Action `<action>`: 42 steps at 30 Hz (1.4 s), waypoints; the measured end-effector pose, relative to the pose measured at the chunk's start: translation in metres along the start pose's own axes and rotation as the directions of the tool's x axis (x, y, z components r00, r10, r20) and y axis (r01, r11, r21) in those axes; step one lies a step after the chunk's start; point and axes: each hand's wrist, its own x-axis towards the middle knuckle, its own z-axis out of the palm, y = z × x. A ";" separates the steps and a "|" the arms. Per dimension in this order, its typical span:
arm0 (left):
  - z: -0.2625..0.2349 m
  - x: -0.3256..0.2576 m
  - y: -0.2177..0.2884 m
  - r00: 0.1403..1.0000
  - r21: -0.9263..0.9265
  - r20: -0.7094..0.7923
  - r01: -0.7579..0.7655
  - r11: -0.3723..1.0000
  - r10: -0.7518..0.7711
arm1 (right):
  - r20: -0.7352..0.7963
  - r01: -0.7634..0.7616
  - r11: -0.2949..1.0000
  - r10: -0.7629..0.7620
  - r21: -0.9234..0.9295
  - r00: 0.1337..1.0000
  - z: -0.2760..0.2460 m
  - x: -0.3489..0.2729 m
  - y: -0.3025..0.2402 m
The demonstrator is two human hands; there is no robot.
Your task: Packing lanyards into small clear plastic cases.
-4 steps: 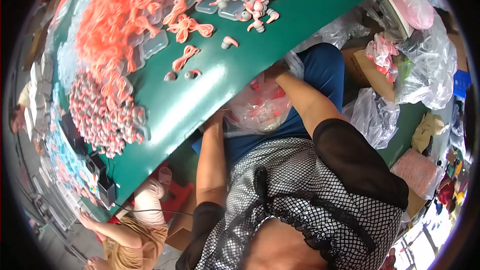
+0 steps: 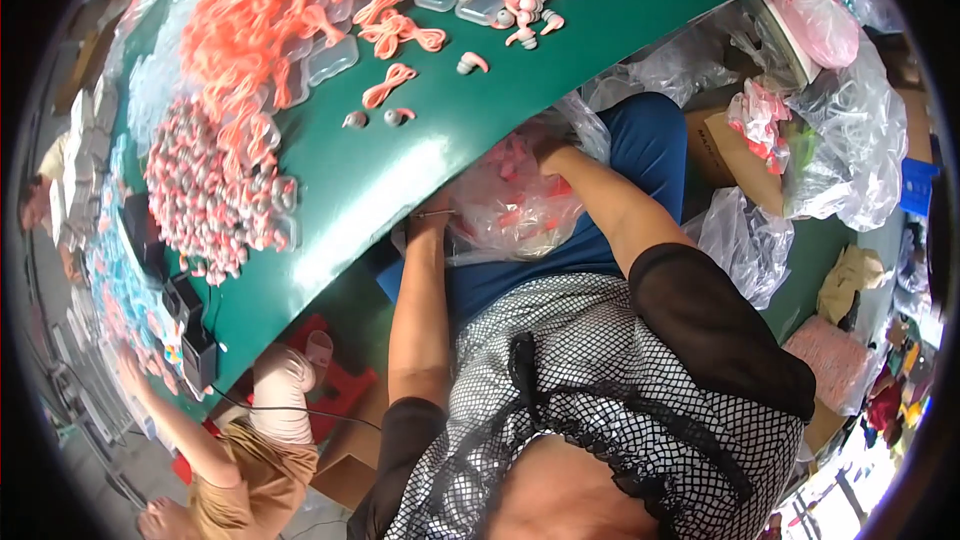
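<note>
On my lap, under the table's edge, lies a clear plastic bag (image 2: 500,225) with coral-red pieces inside. My right hand (image 2: 548,154) is at the bag's upper opening, its fingers mostly hidden by the plastic. My left hand (image 2: 428,220) is beside the bag's left side, partly under the table's edge, and its fingers do not show. On the green table (image 2: 400,175) in front lie a few loose grey-and-coral earplugs (image 2: 472,63) and a small coral cord bundle (image 2: 389,86). Whether either hand grips anything is hidden.
Heaps of coral cords (image 2: 250,30) and grey-and-coral earplugs (image 2: 215,190) cover the table's far left, with clear plastic cases (image 2: 330,60) among them. An open cardboard box (image 2: 745,160) and clear plastic bags (image 2: 745,240) stand on my right. A co-worker (image 2: 240,470) sits at the left.
My right hand shows a little more, over the bag's opening, and more of the bag's coral-red contents is visible. The view has shifted slightly. The co-worker's arm has moved further left along the table.
</note>
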 end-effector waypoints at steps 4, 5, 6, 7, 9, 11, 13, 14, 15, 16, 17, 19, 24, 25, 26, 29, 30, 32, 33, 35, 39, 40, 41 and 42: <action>0.011 0.014 -0.015 0.980 0.036 -0.115 -0.157 0.987 0.161 | -0.041 -0.024 1.000 0.024 0.009 0.999 -0.021 -0.022 0.006; 0.003 0.013 -0.017 0.980 0.044 -0.137 -0.140 0.989 0.145 | -0.046 -0.010 1.000 0.010 0.006 0.999 -0.013 -0.041 0.012; -0.001 0.014 -0.006 0.996 -0.081 -0.083 -0.038 0.996 0.031 | -0.052 -0.024 1.000 0.025 0.012 0.998 -0.017 -0.047 0.012; -0.003 0.015 0.003 0.997 -0.198 -0.013 0.071 0.978 -0.075 | -0.057 -0.038 0.999 0.039 0.019 0.998 -0.024 -0.047 0.015; 0.018 0.016 -0.066 0.997 -0.047 -0.077 0.003 0.999 -0.007 | -0.079 -0.017 0.999 0.019 0.027 0.997 -0.044 -0.052 0.005; 0.037 0.016 -0.073 0.993 0.079 -0.088 -0.071 0.994 0.078 | -0.081 -0.044 0.998 0.048 0.051 0.996 -0.041 -0.064 0.009; 0.020 0.010 -0.012 0.998 -0.003 -0.033 -0.057 0.998 0.057 | -0.082 -0.073 0.995 0.079 0.072 0.993 -0.042 -0.074 0.002; 0.021 0.005 -0.021 0.998 0.005 -0.051 -0.044 0.999 0.044 | -0.088 -0.059 0.995 0.066 0.076 0.994 -0.050 -0.071 -0.009; 0.034 -0.001 -0.037 0.996 0.046 -0.066 -0.050 0.998 0.053 | -0.094 -0.051 0.995 0.059 0.084 0.994 -0.058 -0.070 -0.019; 0.044 -0.003 -0.044 0.995 0.082 -0.073 -0.062 0.995 0.068 | -0.097 -0.052 0.994 0.061 0.094 0.993 -0.064 -0.068 -0.025; 0.043 -0.001 -0.035 0.995 0.077 -0.074 -0.059 0.995 0.065 | -0.097 -0.062 0.992 0.072 0.108 0.993 -0.065 -0.069 -0.025; 0.026 0.007 0.002 0.998 0.055 -0.023 -0.053 0.997 0.054 | -0.096 -0.073 0.988 0.086 0.133 0.992 -0.070 -0.069 -0.026; -0.007 0.012 0.033 0.989 0.108 0.123 -0.095 0.990 0.082 | -0.098 -0.055 0.984 0.072 0.172 0.993 -0.078 -0.082 -0.039; -0.010 0.011 0.036 0.980 0.123 0.170 -0.129 0.984 0.107 | -0.202 -0.004 0.966 0.058 0.257 0.978 -0.076 -0.088 -0.039; -0.015 0.010 0.045 0.982 0.125 0.161 -0.121 0.985 0.101 | -0.305 0.054 0.941 0.053 0.334 0.951 -0.074 -0.096 -0.037; -0.040 0.005 0.082 0.965 -0.005 0.260 -0.005 1.000 0.006 | -0.459 0.275 0.855 -0.049 0.440 0.887 -0.081 -0.127 -0.032; -0.051 0.000 0.092 0.963 -0.058 0.220 -0.149 0.987 0.158 | -0.484 0.322 0.795 -0.040 0.515 0.874 -0.088 -0.142 -0.035; -0.073 -0.015 0.105 0.941 -0.095 0.161 -0.285 0.954 0.298 | -0.507 0.377 0.727 -0.046 0.574 0.861 -0.114 -0.175 -0.046; -0.084 -0.028 0.109 0.939 -0.119 0.244 -0.218 0.969 0.242 | -0.476 0.396 0.685 -0.080 0.612 0.876 -0.131 -0.194 -0.050; -0.106 -0.035 0.120 0.929 -0.142 0.321 -0.146 0.979 0.185 | -0.443 0.409 0.645 -0.120 0.645 0.889 -0.162 -0.220 -0.058; -0.160 -0.039 0.154 0.988 -0.548 0.082 -0.064 0.834 0.130 | -0.691 0.622 0.600 -0.153 0.503 0.706 -0.207 -0.238 -0.087; -0.166 -0.039 0.162 0.998 -0.607 0.024 -0.036 0.794 0.063 | -0.758 0.658 0.628 -0.160 0.416 0.632 -0.213 -0.235 -0.095; -0.171 -0.039 0.165 0.999 -0.663 -0.032 -0.016 0.749 -0.006 | -0.819 0.687 0.651 -0.171 0.324 0.548 -0.218 -0.228 -0.103; -0.175 -0.037 0.161 0.992 -0.570 -0.107 -0.119 0.813 0.071 | -0.819 0.682 0.672 -0.197 0.287 0.539 -0.219 -0.220 -0.108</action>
